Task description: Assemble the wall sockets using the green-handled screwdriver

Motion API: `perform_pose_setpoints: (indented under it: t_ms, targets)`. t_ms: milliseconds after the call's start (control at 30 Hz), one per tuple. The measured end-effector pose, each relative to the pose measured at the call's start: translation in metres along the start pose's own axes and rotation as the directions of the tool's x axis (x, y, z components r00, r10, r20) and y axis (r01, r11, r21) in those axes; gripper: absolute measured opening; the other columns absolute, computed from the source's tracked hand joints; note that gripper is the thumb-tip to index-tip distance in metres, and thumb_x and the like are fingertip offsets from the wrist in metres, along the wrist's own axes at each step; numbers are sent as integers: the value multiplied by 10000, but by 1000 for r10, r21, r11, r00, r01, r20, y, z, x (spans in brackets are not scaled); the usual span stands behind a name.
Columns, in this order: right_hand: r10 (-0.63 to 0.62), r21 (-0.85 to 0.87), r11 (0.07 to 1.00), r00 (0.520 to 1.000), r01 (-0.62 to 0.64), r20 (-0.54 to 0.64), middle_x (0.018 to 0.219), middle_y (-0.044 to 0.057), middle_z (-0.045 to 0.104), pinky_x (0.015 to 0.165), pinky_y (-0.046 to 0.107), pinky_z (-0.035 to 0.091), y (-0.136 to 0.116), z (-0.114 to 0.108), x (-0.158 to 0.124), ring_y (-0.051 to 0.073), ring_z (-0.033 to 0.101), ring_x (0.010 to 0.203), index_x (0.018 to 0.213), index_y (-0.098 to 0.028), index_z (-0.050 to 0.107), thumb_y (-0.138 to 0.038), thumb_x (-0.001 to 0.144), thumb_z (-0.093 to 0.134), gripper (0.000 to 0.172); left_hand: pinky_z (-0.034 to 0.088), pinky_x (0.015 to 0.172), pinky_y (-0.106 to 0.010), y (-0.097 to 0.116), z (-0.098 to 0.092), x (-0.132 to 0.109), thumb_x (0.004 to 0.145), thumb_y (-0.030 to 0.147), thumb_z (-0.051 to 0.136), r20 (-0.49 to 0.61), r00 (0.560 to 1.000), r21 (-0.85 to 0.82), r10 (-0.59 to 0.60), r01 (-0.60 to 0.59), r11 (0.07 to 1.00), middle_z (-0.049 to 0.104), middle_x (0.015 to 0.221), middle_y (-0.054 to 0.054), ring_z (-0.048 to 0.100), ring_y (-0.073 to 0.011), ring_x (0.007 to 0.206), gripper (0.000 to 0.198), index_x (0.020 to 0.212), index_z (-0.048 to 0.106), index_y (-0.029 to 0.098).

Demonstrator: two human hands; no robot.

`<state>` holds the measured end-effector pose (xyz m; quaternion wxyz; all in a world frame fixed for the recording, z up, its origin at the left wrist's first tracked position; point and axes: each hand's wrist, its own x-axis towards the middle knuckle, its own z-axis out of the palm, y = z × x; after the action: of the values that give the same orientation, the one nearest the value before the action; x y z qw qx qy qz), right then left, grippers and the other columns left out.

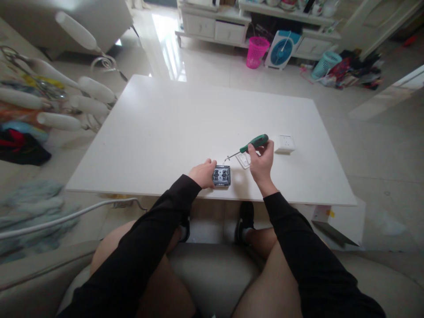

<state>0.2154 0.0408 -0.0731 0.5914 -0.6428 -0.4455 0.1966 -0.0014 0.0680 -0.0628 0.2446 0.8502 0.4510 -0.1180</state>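
The left hand (203,173) clasps the dark grey square socket module (221,175), which lies flat on the white tabletop (172,132) near its front edge. The right hand (262,161) grips a green-handled screwdriver (251,145) with its tip raised just beside the module. Pinning the module firmly and seating the tip squarely should prevent slipping.

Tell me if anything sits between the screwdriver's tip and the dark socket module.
Nothing visible does. The screwdriver in the right hand hovers with its tip just beyond the dark socket module held by the left hand; the white plate lies aside.
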Motion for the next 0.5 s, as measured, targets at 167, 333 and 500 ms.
perform_pose_setpoints:
  t_ms: [167,333,500]
  targets:
    - [3,74,997,999,1,-51,1043,28,628,835,379,638,0,-1,2,189,673,977,1043,-275,455,-460,888,703,347,565,912,-372,2,0,0,735,325,899,-28,1000,-16,-4,4,1000,615,1350,-138,720,-325,1163,708,1313,508,202]
    - [47,176,984,992,-26,-115,1070,18,598,829,375,660,2,-2,8,178,674,994,1028,-274,448,-467,870,711,362,548,965,-375,1,3,1,760,317,871,-70,997,-73,-10,4,997,579,1448,-165,690,-331,1230,929,1530,364,207]
    - [112,269,961,982,-68,-152,1062,2,566,816,396,676,6,-3,13,158,674,932,1015,-273,434,-445,858,708,360,500,1100,-413,0,2,3,735,451,900,-110,994,-143,8,-24,989,556,1483,-202,578,-363,1366,1138,1631,258,167]
